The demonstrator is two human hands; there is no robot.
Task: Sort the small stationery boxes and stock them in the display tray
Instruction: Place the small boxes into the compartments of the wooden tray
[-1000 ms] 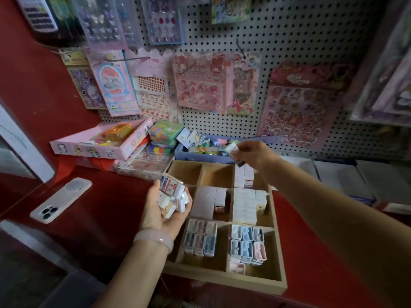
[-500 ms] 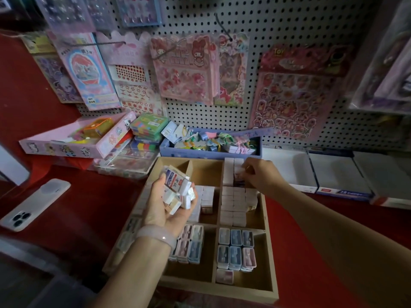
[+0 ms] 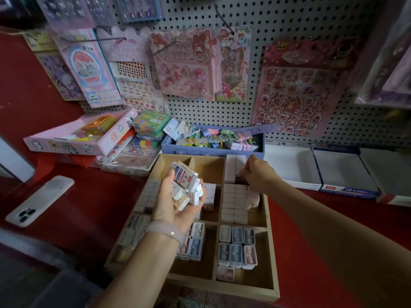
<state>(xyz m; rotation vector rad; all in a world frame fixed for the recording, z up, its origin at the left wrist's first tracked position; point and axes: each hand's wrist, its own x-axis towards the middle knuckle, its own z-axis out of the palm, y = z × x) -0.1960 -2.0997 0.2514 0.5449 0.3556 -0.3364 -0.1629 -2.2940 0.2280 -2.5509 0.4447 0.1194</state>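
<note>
One box has gone from blue bin to the tray's (image 3: pixel 272 258) far-right compartment; right hand (image 3: pixel 255 174) fingers curled there, grip unclear; left hand (image 3: pixel 175 203) clutches remaining boxes (image 3: pixel 185 185).

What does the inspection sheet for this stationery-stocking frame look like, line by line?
Surface: red counter.
Job's things: wooden display tray with divided compartments, partly stocked; small white boxes in rows; pastel boxes in the near compartment.
Clutter: phone lying face down; pink box; blue bin of tags.
Hands: left hand holds a bunch of small boxes; right hand sets a box into the far right compartment.
Cables: nothing seen.
Surroundings: pegboard hung with sticker packs.
</note>
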